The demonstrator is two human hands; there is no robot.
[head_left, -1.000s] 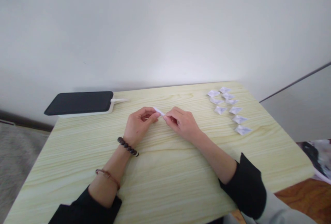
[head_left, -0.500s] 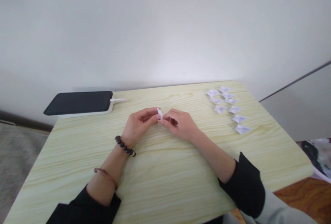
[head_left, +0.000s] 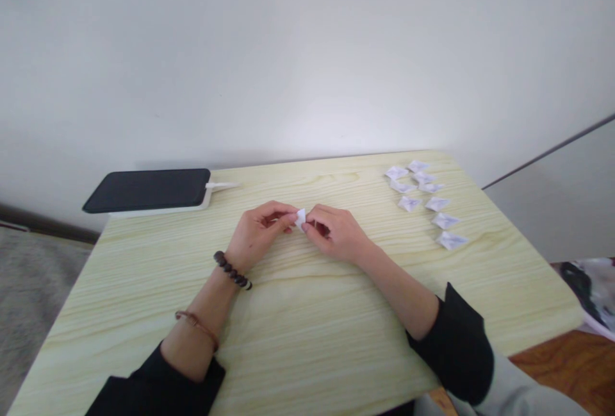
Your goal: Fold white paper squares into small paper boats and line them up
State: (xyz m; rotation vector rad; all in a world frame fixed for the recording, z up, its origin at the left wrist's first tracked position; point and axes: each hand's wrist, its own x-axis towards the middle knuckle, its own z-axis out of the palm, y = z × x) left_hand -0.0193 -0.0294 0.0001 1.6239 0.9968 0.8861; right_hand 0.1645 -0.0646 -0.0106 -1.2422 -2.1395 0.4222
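Note:
A small folded white paper piece [head_left: 300, 218] is held between my two hands over the middle of the table. My left hand [head_left: 262, 227] pinches its left side between thumb and fingers. From the right, my right hand [head_left: 336, 231] grips the other side with thumb and forefinger, the remaining fingers curled. Fingertips partly cover the paper, so its full shape is hidden. Several folded white paper boats [head_left: 446, 220] lie grouped on the table to the right of my right hand.
The pale wood-grain table [head_left: 307, 339] stands against a white wall [head_left: 307, 57]. At the back left lies a black-screened device [head_left: 148, 190] on a white base, with a white cable plug [head_left: 221, 186] at its right end. Clothlike items [head_left: 593, 288] sit beyond the right edge.
The paper piece has been turned between my fingers; its tall point no longer stands up and a broader face shows. My fingertips have shifted slightly around it.

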